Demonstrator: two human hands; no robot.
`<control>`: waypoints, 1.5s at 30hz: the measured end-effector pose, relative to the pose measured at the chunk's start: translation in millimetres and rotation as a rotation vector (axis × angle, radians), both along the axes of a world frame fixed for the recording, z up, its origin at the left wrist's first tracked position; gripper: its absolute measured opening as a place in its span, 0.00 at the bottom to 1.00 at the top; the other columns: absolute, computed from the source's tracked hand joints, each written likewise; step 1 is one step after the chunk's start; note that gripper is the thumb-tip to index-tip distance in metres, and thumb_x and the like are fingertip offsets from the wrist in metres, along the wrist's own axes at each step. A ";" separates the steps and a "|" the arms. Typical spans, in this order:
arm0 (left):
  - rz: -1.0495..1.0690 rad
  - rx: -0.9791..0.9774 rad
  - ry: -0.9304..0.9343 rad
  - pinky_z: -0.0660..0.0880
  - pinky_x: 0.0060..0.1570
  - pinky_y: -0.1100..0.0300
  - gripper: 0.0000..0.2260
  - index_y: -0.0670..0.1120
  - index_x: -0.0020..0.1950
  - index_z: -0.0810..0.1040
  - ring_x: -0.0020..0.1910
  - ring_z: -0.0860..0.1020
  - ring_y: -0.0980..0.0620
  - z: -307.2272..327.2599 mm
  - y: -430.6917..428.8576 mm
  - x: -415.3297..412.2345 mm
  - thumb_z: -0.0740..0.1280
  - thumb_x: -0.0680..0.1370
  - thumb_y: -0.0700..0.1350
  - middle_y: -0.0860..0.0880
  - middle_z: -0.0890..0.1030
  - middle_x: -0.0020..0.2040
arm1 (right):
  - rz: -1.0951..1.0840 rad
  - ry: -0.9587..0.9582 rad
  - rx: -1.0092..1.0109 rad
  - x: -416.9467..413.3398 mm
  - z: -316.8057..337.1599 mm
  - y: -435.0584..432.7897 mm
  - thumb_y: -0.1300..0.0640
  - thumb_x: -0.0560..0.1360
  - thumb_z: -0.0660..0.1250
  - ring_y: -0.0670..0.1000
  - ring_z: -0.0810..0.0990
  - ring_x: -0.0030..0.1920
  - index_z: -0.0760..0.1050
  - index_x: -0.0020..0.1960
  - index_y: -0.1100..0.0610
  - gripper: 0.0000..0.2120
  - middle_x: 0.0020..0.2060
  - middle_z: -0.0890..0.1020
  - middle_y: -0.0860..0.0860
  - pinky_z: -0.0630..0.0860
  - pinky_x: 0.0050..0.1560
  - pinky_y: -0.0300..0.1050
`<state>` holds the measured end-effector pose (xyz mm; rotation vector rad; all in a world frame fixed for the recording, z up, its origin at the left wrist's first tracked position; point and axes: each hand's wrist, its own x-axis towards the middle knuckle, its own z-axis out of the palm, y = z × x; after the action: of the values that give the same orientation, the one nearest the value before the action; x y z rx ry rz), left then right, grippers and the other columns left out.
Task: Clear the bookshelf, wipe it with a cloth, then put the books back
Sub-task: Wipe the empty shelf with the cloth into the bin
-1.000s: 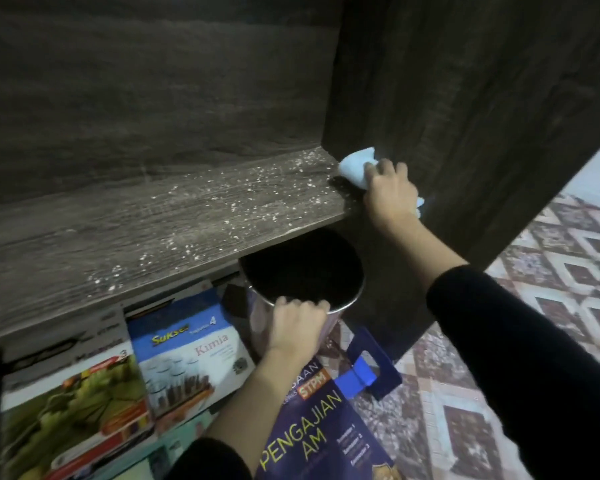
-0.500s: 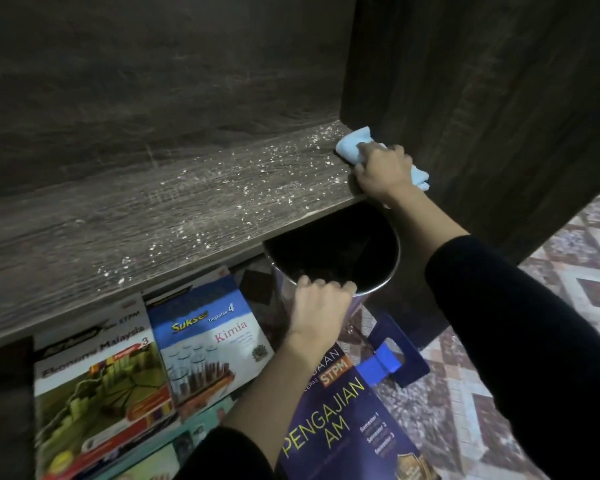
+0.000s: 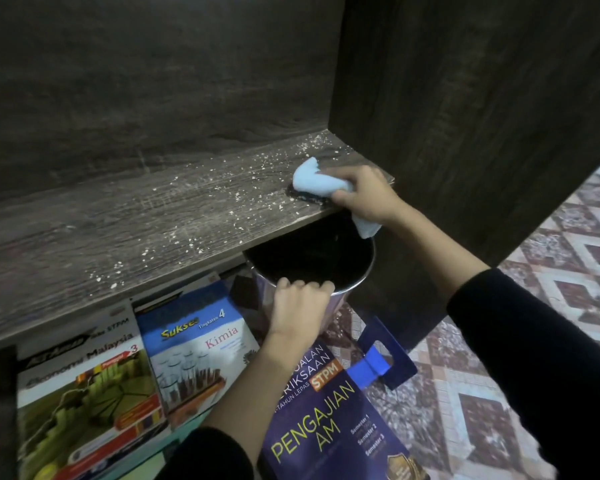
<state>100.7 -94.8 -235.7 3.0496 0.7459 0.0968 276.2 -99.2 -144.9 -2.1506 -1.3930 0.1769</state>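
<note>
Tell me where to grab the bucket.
Near rim, from above and the front. The bucket is upright with an open mouth, and its far rim is hidden under the shelf edge, so only the near side is free. The left hand grips there, fingers hooked over the rim.

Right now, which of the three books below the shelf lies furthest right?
The dark purple book titled PENGAJIAN AM. The blue-and-white Kimia book sits in the middle, and the green Ekonomi Malaysia book is furthest left.

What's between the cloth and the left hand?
Head view: the shelf edge, then the bin, open and dark inside; the left hand grips its near rim.
</note>
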 end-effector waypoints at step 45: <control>0.061 0.058 0.036 0.67 0.55 0.53 0.14 0.48 0.62 0.70 0.55 0.77 0.46 3.7 8.9 -27.6 0.60 0.78 0.38 0.48 0.80 0.54 | -0.065 -0.278 -0.392 -40.2 -2.0 55.3 0.55 0.80 0.55 0.64 0.62 0.69 0.63 0.73 0.53 0.21 0.74 0.62 0.54 0.61 0.66 0.58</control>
<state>73.1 -85.9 -232.0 3.0913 0.8536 0.0642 236.0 -43.9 -146.9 -2.6215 -1.5388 0.1384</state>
